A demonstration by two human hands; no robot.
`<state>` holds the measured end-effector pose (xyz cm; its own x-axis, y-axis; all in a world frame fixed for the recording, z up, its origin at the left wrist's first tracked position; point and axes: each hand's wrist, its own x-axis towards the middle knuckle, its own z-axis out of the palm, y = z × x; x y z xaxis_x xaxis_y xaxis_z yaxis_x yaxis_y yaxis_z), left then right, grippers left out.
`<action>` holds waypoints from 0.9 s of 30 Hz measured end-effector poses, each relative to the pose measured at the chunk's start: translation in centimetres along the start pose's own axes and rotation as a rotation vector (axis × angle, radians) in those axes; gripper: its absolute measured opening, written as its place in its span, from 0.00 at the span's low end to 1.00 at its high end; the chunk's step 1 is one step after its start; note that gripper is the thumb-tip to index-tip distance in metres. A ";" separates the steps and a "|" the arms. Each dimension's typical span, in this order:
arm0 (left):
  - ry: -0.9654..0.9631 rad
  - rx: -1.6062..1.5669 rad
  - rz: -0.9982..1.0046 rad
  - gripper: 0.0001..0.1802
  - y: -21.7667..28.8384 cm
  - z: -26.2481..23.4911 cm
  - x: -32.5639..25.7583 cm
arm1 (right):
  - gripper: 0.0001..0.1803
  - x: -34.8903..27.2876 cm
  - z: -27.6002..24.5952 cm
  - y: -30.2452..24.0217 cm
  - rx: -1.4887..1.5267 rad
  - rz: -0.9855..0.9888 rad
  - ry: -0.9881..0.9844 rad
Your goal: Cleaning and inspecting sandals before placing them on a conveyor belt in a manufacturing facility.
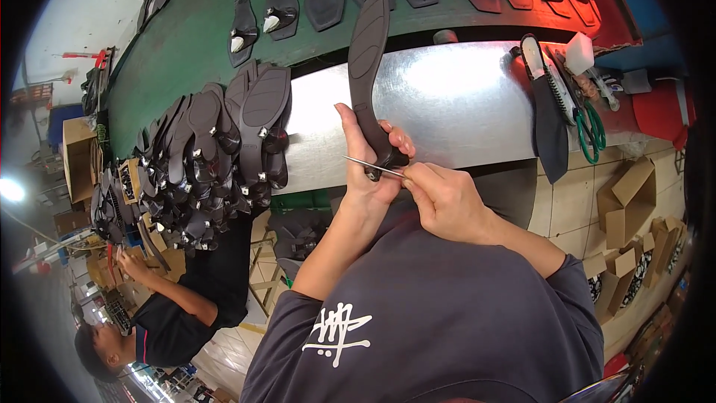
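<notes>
My left hand [359, 160] is closed around the heel end of a dark brown shoe sole [367, 52], which stands up with its toe end pointing away from me. In the fingers of my right hand [451, 200] is a thin, pointed metal tool [361, 162]. Its shaft crosses in front of the sole's heel end, close to my left palm; whether the tip touches anything I cannot tell. The rear end of the tool is hidden in my right fist.
A metal work surface [462, 97] lies ahead, soles heaped at its left [201, 116]. Behind it, a green belt [201, 15] carries several spaced soles. Green-handled scissors [593, 134] lie right. A co-worker [175, 321] is at left; cardboard boxes [626, 201] stand right.
</notes>
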<state>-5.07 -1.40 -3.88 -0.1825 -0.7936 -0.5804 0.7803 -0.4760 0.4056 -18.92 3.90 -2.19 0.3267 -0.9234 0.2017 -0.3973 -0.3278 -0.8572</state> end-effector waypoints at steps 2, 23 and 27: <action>-0.005 0.011 -0.063 0.35 0.1 -0.3 0.1 | 0.03 0.0 -0.1 -0.1 0.002 -0.042 0.043; -0.223 0.143 -0.049 0.29 -0.5 1.2 -1.0 | 0.14 3.6 -1.7 1.4 0.237 -0.081 0.251; -0.293 0.192 -0.119 0.26 -0.4 0.0 -1.6 | 0.13 4.0 -3.7 1.5 0.407 0.118 0.178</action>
<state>-5.12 0.04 -3.14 -0.4500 -0.7901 -0.4162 0.6221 -0.6117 0.4887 -21.34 -0.99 -0.91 0.1324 -0.9813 0.1394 -0.0422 -0.1461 -0.9884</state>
